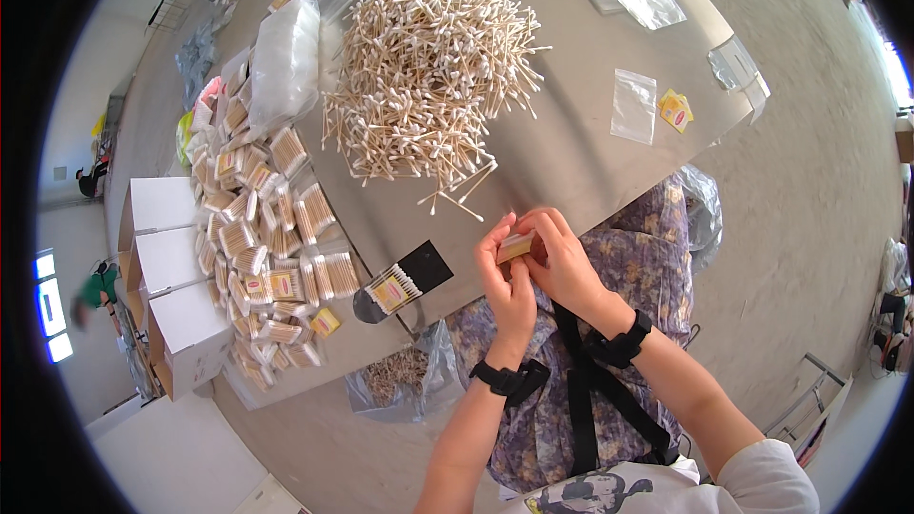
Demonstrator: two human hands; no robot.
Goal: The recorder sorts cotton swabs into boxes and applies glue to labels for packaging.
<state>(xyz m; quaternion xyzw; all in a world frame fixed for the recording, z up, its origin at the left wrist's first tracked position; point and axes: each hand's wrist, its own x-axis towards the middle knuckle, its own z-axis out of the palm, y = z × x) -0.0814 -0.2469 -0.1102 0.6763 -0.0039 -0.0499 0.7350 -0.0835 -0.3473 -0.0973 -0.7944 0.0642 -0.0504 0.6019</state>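
Across the grey tabletop [590,143], bare room stays open toward its right edge. Its middle carries a bristly heap of wooden cotton swabs [424,67], with filled clear packets [262,238] crowding the left edge. At the near edge, left hand [506,286] and right hand [562,262] pinch one small swab bundle [515,247].

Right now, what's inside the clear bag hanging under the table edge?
The clear bag holds a loose clump of wooden cotton swabs. Its bottom and back side are hidden by crinkled plastic, so how full it is can't be seen.
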